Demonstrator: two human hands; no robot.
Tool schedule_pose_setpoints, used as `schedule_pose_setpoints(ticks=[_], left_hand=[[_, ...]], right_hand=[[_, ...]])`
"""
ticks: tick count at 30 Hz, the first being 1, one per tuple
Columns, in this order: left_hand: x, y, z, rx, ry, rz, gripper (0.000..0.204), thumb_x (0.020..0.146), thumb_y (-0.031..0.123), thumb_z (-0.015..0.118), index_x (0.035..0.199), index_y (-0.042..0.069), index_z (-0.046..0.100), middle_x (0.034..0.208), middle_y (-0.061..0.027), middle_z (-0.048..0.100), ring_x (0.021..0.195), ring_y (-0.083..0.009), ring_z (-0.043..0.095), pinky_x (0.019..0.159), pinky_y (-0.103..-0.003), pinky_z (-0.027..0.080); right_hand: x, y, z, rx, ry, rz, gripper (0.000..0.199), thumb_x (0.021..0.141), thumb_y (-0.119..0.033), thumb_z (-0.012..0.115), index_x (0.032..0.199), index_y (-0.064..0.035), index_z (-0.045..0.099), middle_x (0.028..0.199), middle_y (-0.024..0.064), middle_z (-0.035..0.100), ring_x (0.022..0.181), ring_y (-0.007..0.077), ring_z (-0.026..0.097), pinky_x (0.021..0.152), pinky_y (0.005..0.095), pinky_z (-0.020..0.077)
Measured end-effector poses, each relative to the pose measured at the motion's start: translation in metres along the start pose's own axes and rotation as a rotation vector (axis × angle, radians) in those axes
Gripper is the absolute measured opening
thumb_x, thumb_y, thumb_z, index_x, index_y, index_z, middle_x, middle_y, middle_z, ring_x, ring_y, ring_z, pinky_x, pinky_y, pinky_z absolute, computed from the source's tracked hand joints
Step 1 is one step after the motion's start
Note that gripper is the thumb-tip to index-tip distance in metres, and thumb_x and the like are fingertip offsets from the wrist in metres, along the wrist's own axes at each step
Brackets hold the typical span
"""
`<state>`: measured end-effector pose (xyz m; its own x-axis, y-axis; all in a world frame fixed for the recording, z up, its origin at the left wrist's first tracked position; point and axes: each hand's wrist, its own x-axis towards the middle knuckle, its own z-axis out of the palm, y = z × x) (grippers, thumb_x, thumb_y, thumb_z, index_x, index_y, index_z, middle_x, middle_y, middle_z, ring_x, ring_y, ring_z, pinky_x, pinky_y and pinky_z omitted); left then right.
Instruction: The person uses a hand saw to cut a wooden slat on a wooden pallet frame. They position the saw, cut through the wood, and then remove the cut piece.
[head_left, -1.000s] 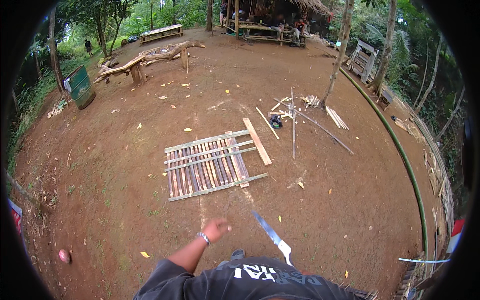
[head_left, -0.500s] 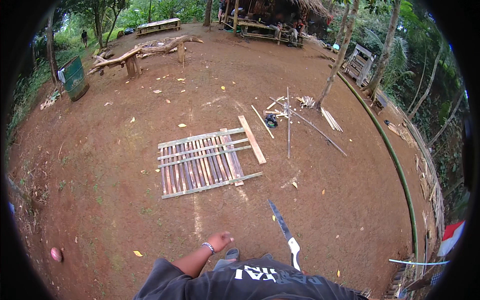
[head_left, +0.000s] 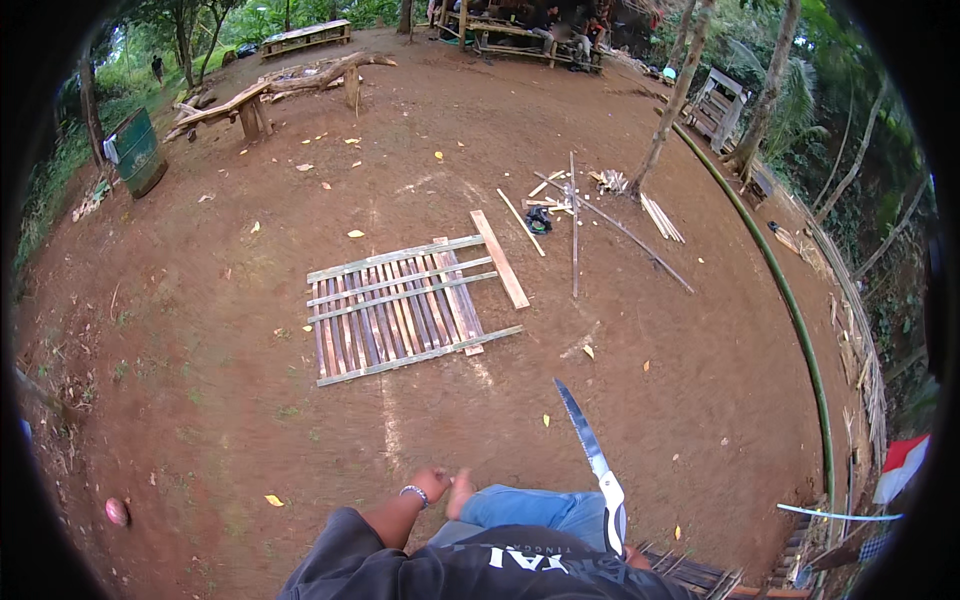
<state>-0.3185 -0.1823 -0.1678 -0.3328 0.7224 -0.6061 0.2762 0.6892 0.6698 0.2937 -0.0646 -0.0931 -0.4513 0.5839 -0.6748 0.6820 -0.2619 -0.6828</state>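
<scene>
One green bin stands far off on our left, and one pink ball lies on the dirt near us. One flat panel of bamboo slats rests on the ground ahead. Our left hand hangs with nothing in it, fingers loosely curled. Our right hand is mostly hidden, gripping one hand saw whose blade points forward. One long green pole runs along the right.

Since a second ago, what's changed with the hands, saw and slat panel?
The person has walked closer to the slat panel, which now looks nearer and larger. The left hand has swung lower beside the body, and a bare foot now shows ahead. The right hand still carries the hand saw, blade forward. The panel lies unmoved.
</scene>
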Motion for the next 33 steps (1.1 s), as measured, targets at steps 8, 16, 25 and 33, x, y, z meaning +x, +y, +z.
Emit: schedule_pose_setpoints(ticks=[8,16,25,33], left_hand=[[0.025,-0.026,0.044,0.875,-0.211,0.228,0.054,0.095,0.052,0.053,0.124,0.011,0.071,0.135,-0.0133,0.065,0.124,-0.0345,0.060,0.107,-0.050,0.044],[0.089,-0.009,0.094,1.075,-0.645,-0.278,0.068,0.088,0.071,0.054,0.132,0.020,0.067,0.133,-0.0084,0.066,0.129,-0.0288,0.058,0.108,-0.043,0.042],[0.105,-0.167,0.170,0.262,0.499,-0.514,0.047,0.078,0.042,0.077,0.117,0.020,0.064,0.117,-0.0095,0.060,0.121,-0.0293,0.055,0.101,-0.042,0.045],[0.109,-0.141,0.138,0.532,0.072,-0.678,0.044,0.086,0.037,0.066,0.126,0.019,0.060,0.127,-0.0089,0.057,0.123,-0.0325,0.054,0.105,-0.044,0.042]], right_hand=[[-0.043,-0.234,0.037,-0.272,0.122,0.406,0.062,0.086,-0.011,0.070,0.143,-0.0056,0.045,0.075,0.0082,0.060,0.053,0.0187,0.056,0.050,0.0356,0.0512],[-0.016,-0.198,0.048,-0.572,0.210,0.132,0.054,0.080,-0.029,0.078,0.126,-0.0076,0.061,0.100,0.0178,0.072,0.085,0.0325,0.072,0.076,0.0451,0.0571],[0.021,-0.230,0.071,-0.475,-0.005,0.301,0.055,0.079,-0.028,0.082,0.124,-0.0059,0.061,0.106,0.0171,0.072,0.100,0.0283,0.069,0.088,0.0421,0.0535],[0.036,-0.212,0.074,-0.121,0.033,0.270,0.035,0.080,-0.017,0.084,0.107,-0.0026,0.065,0.097,0.0031,0.075,0.091,0.0121,0.069,0.087,0.0304,0.0538]])
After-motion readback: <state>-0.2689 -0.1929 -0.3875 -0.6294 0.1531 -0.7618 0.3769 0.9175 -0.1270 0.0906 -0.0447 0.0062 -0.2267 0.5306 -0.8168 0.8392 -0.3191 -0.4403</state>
